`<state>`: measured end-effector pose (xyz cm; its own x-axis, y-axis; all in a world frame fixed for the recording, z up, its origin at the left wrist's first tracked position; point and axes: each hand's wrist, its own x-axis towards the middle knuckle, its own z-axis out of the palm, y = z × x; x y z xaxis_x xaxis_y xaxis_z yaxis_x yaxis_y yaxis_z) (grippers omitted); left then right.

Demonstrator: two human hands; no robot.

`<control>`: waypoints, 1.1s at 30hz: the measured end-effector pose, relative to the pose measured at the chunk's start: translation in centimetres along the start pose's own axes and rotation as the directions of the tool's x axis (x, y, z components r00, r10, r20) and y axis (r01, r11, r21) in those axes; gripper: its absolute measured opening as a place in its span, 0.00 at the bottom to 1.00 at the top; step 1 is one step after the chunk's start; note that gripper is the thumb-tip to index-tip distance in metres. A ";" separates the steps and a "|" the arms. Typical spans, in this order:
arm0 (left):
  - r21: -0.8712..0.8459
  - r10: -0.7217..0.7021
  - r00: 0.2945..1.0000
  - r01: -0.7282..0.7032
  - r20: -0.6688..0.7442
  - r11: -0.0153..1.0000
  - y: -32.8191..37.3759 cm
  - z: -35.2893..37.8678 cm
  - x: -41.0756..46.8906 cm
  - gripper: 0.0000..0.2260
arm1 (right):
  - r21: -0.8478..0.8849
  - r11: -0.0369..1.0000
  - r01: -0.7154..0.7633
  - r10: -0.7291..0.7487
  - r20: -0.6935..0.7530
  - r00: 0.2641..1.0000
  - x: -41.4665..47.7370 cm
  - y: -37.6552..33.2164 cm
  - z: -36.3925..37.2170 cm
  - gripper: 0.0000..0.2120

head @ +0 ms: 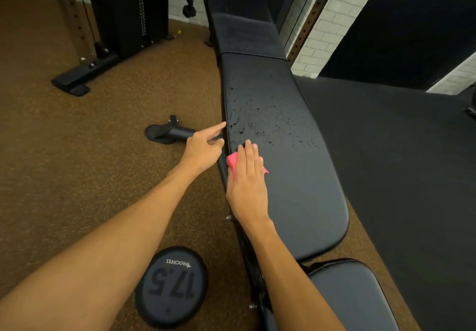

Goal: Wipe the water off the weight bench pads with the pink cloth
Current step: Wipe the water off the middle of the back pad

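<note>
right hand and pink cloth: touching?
Touching. The head view shows the right hand lying flat on the pink cloth, straight fingers covering most of it and pressing it onto the bench pad.

Bench pad [304, 202] bears water drops [268, 122], pink cloth [232, 162].

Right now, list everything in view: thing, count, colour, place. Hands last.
long bench pad: one, black, centre, running away from the camera
seat pad: one, black, bottom right
far pad: one, black, beyond the long pad
water droplets: many, clear, on the long pad ahead of the cloth
pink cloth: one, pink, on the long pad's left side under the right hand
17.5 dumbbell: one, black, on the floor left of the bench
bench foot: one, black, on the brown floor
cable machine: one, black, top left
floor mat: one, black, right
left hand: touches the long pad's left edge
right hand: presses flat on the cloth
</note>
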<state>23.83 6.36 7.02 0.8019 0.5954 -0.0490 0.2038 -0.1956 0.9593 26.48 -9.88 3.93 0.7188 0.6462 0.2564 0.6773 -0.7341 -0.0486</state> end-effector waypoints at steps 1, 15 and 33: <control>-0.008 -0.001 1.000 0.001 -0.003 1.000 0.1 0.0 -0.2 0.24 | -0.016 1.000 0.025 -0.025 0.018 1.000 -1.4 0.6 0.0 0.30; 0.003 -0.007 0.999 0.007 -0.043 1.000 0.1 0.5 -2.4 0.19 | 0.162 0.986 -0.037 0.035 0.017 0.999 0.8 0.6 -0.5 0.27; -0.202 -0.068 0.990 0.042 -0.125 0.979 -0.2 1.7 -6.2 0.10 | 0.666 0.744 -0.046 0.061 0.001 0.998 -6.3 1.6 -4.4 0.31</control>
<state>19.77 1.39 6.61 0.7100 0.6998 -0.0790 0.1197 -0.0095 0.9928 22.37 -16.07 6.51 0.7591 0.6003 0.2520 0.5753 -0.4375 -0.6911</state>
